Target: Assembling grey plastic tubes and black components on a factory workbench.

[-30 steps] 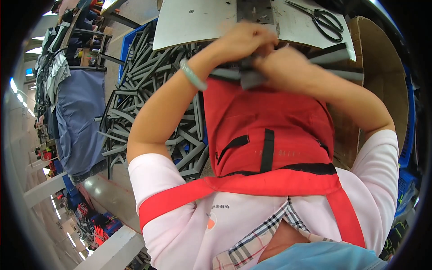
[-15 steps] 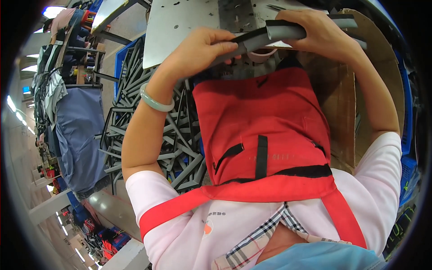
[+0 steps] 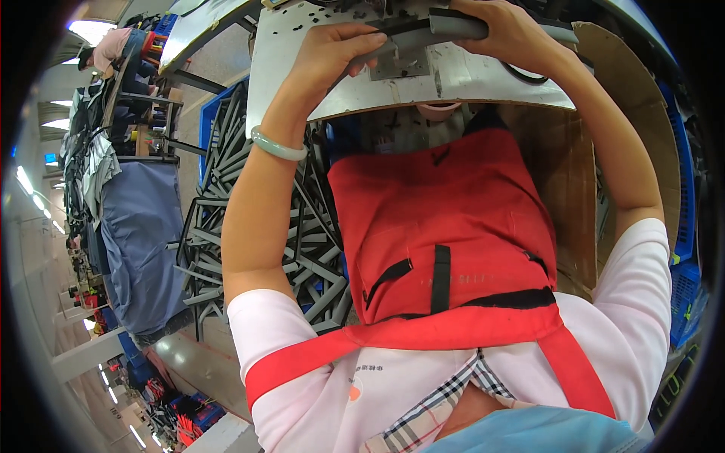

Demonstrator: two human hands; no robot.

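My left hand point(image 3: 337, 54) is closed on a long grey strip with a black edge point(image 3: 458, 29), its thumb lying along the top. Farther right, my right hand point(image 3: 516, 35) grips the same strip with curled fingers. Between the hands the strip's grey side bulges like a folded sleeve, and its right part runs on past my right hand. Both hands are above the far part of a white worktable point(image 3: 287, 64). Under the strip, a dark metal plate point(image 3: 400, 68) is set in the tabletop, with black scraps around it.
Left of me, many grey and black strips point(image 3: 302, 279) lie heaped by a blue crate point(image 3: 208, 124). A cardboard box point(image 3: 627, 90) stands at my right, with blue crates point(image 3: 681, 181) beyond. A blue-grey cloth point(image 3: 143, 241) hangs at far left, and a person point(image 3: 113, 47) bends behind it.
Both hands and the strip have moved up in the picture, farther over the table. More of the tabletop's front edge now shows. Each hand keeps its hold.
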